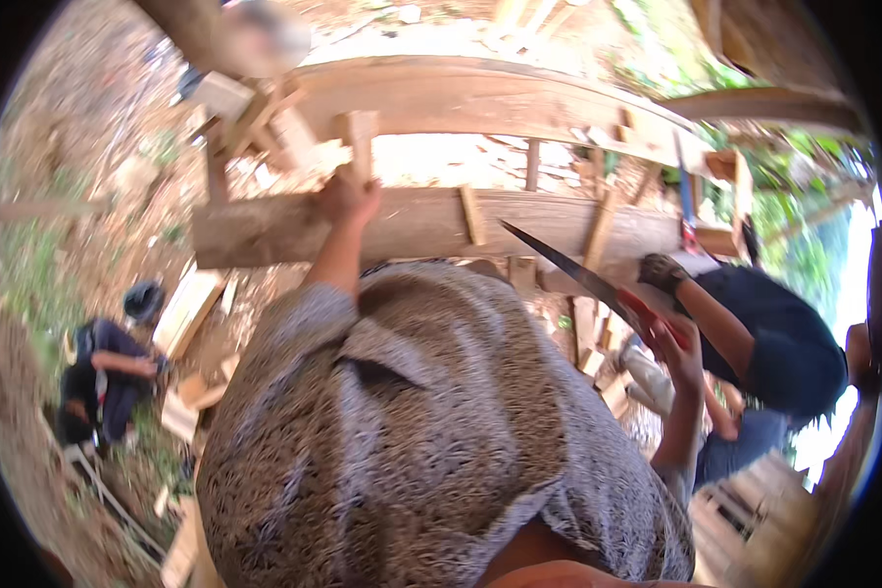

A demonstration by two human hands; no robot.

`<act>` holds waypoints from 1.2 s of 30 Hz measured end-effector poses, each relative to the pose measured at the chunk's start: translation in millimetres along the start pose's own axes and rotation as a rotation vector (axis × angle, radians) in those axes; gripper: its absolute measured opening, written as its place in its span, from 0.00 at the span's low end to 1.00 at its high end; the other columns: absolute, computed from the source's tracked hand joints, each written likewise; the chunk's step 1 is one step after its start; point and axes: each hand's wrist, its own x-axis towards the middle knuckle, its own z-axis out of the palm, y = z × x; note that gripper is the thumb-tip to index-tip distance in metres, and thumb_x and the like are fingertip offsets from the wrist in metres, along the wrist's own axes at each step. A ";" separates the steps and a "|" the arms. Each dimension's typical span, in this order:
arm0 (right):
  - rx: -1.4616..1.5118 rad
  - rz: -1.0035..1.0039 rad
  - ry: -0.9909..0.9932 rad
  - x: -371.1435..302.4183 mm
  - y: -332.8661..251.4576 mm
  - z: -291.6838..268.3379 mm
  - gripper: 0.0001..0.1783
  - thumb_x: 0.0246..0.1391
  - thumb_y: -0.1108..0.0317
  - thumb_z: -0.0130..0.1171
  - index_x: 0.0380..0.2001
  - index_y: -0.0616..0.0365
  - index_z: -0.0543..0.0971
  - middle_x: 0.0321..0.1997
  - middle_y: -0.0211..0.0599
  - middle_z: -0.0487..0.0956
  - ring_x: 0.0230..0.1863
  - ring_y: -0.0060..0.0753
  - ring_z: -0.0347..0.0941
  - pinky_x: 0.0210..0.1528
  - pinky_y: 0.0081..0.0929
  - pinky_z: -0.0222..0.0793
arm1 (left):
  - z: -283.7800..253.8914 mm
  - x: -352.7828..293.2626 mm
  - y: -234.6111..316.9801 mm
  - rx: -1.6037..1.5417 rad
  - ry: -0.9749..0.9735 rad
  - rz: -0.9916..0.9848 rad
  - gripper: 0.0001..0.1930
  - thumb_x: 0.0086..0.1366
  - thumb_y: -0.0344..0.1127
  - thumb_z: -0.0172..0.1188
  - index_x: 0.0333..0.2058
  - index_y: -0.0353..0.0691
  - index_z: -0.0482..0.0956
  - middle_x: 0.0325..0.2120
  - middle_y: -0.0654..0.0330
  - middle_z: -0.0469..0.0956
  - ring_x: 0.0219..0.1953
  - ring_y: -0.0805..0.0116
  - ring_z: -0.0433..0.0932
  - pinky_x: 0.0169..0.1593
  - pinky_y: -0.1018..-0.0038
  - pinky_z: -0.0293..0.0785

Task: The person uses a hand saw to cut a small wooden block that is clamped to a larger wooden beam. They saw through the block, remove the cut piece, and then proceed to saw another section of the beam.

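The handsaw (598, 289) is in the air over the right part of the near beam (402, 225), its blade pointing up and to the left, its teeth apparently touching nothing. The right hand (678, 348) has its grip closed round the red handle. The left hand (348, 201) is at the beam's far edge, its grip seemingly wrapped round the lower end of a short wood block (363, 137), which reaches toward the far plank (441, 93).

The step in hand looks like placing or steadying that block, with the saw held aside; no cut is under way. The next move calls for a firm left hold and, if the saw is to be used, a blade path clear of those fingers and of the neighbour.

Two narrow battens (472, 216) (601, 228) cross the near beam. At right, a co-worker in a dark shirt (769, 333) rests a gloved hand (664, 272) near the beam's end; another person (118, 377) crouches at lower left beside wood offcuts (191, 392).
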 end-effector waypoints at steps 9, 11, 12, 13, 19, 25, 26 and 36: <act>0.121 -0.545 -0.116 135.2 -49.1 175.3 0.21 0.63 0.52 0.67 0.30 0.62 0.83 0.20 0.30 0.74 0.23 0.22 0.69 0.27 0.28 0.63 | -85.0 110.9 -156.1 0.321 0.431 0.026 0.26 0.73 0.58 0.41 0.48 0.43 0.77 0.46 0.49 0.82 0.57 0.47 0.75 0.57 0.42 0.64; 0.128 -0.630 -0.113 151.1 -56.7 177.9 0.22 0.63 0.52 0.66 0.28 0.62 0.83 0.19 0.30 0.73 0.22 0.24 0.68 0.26 0.29 0.62 | -92.3 122.6 -159.9 0.311 0.534 0.009 0.27 0.74 0.58 0.40 0.47 0.41 0.78 0.45 0.49 0.82 0.56 0.47 0.75 0.58 0.41 0.63; 0.093 -0.714 -0.115 160.9 -67.0 167.6 0.22 0.63 0.52 0.67 0.28 0.62 0.82 0.19 0.31 0.73 0.22 0.25 0.68 0.26 0.30 0.62 | -94.2 131.2 -155.2 0.268 0.582 -0.017 0.27 0.74 0.58 0.40 0.46 0.40 0.78 0.44 0.48 0.83 0.55 0.46 0.76 0.58 0.41 0.62; 0.093 -0.688 -0.118 124.0 -86.7 208.0 0.22 0.62 0.52 0.67 0.27 0.62 0.82 0.19 0.32 0.73 0.22 0.25 0.69 0.26 0.31 0.62 | -99.4 117.7 -208.7 0.271 0.534 0.004 0.27 0.74 0.57 0.39 0.45 0.40 0.79 0.43 0.48 0.83 0.53 0.46 0.77 0.59 0.41 0.62; 0.212 -0.745 -0.135 132.0 -114.1 201.4 0.29 0.61 0.48 0.66 0.22 0.65 0.76 0.20 0.43 0.72 0.25 0.38 0.72 0.32 0.39 0.65 | -203.1 120.2 -222.7 0.351 0.606 0.063 0.26 0.75 0.55 0.44 0.39 0.36 0.81 0.39 0.47 0.83 0.46 0.42 0.80 0.51 0.43 0.71; 0.257 -0.661 -0.073 145.5 -139.6 260.9 0.28 0.61 0.47 0.64 0.26 0.66 0.80 0.23 0.46 0.76 0.28 0.37 0.73 0.34 0.39 0.68 | -219.4 173.6 -272.6 0.429 0.886 0.171 0.25 0.75 0.54 0.47 0.40 0.38 0.82 0.47 0.46 0.81 0.51 0.43 0.78 0.49 0.44 0.73; 0.249 -0.637 -0.052 143.4 -135.1 260.2 0.28 0.62 0.46 0.64 0.27 0.66 0.80 0.24 0.46 0.76 0.28 0.37 0.74 0.34 0.39 0.68 | -218.5 178.0 -273.0 0.417 0.850 0.178 0.24 0.75 0.54 0.47 0.41 0.38 0.82 0.48 0.46 0.81 0.52 0.43 0.77 0.49 0.45 0.73; 0.469 -0.595 0.052 147.8 -122.3 302.1 0.27 0.64 0.44 0.63 0.35 0.62 0.84 0.24 0.31 0.77 0.27 0.24 0.72 0.30 0.30 0.66 | -257.7 191.5 -296.1 0.455 1.023 0.341 0.21 0.76 0.47 0.46 0.41 0.37 0.83 0.47 0.46 0.81 0.53 0.39 0.76 0.60 0.43 0.69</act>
